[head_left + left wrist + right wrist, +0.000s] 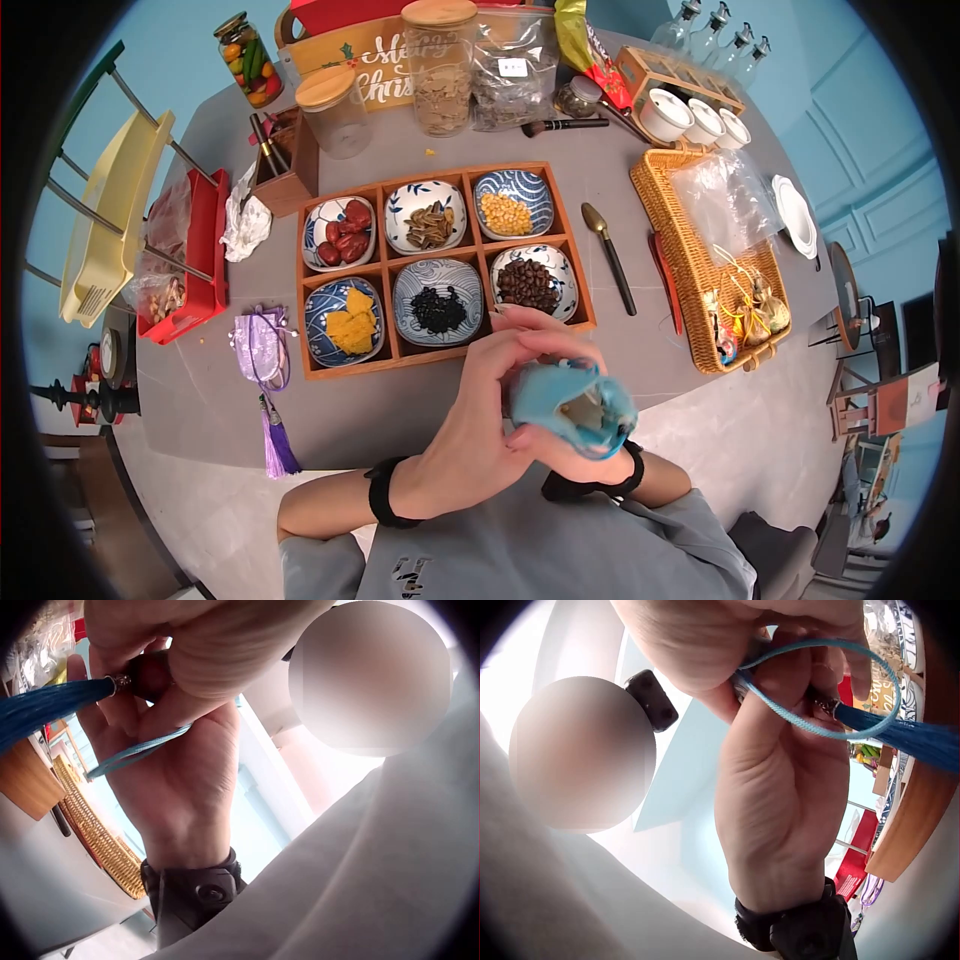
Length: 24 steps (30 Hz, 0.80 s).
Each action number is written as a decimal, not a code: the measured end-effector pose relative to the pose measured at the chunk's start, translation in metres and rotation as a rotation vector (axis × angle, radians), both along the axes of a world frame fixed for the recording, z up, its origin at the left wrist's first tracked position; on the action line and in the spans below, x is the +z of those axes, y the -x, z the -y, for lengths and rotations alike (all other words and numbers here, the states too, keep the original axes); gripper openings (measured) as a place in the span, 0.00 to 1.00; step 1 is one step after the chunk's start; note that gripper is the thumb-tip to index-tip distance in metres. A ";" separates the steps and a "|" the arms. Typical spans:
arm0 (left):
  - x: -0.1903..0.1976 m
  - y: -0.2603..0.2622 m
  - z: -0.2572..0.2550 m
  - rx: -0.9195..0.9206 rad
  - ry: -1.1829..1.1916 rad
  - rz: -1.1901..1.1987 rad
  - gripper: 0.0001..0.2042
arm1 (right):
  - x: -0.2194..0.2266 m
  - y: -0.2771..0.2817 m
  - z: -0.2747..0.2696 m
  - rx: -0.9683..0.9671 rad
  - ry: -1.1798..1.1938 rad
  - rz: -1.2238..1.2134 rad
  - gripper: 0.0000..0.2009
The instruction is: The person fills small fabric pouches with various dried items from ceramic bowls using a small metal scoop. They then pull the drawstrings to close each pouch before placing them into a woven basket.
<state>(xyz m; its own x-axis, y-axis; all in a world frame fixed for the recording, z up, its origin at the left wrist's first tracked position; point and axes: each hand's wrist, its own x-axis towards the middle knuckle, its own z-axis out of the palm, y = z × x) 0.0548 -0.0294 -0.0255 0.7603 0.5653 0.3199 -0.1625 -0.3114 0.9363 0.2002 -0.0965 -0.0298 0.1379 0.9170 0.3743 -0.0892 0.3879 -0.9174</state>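
Observation:
A light blue drawstring pouch (540,395) is held between both hands above the table's near edge. Its gathered mouth faces up toward the head camera, and a pale inside shows. My left hand (462,425) grips it from the left, thumb and fingers curled round the cloth. From below and the right, my right hand (565,462) holds it, partly hidden behind the pouch. A blue cord loop (855,735) and a dark blue tassel (911,739) hang from it.
Just beyond, a wooden compartment tray (440,357) bears patterned bowls of dates, seeds, corn, coffee beans and others. Left lies a purple pouch (262,345) with a tassel. A spoon (610,260), red tweezers (666,283) and a wicker basket (700,335) are right; jars (440,75) stand behind.

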 end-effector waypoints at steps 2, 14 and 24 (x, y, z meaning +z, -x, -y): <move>-0.003 -0.008 0.004 -0.010 0.022 0.046 0.40 | 0.006 0.005 0.003 -0.015 0.018 -0.222 0.31; 0.021 0.033 -0.013 0.060 -0.201 -0.104 0.26 | 0.068 -0.106 -0.011 -0.119 0.297 -0.211 0.25; -0.005 0.080 -0.016 0.079 -0.076 -0.084 0.26 | 0.071 -0.186 -0.111 0.110 0.638 0.531 0.30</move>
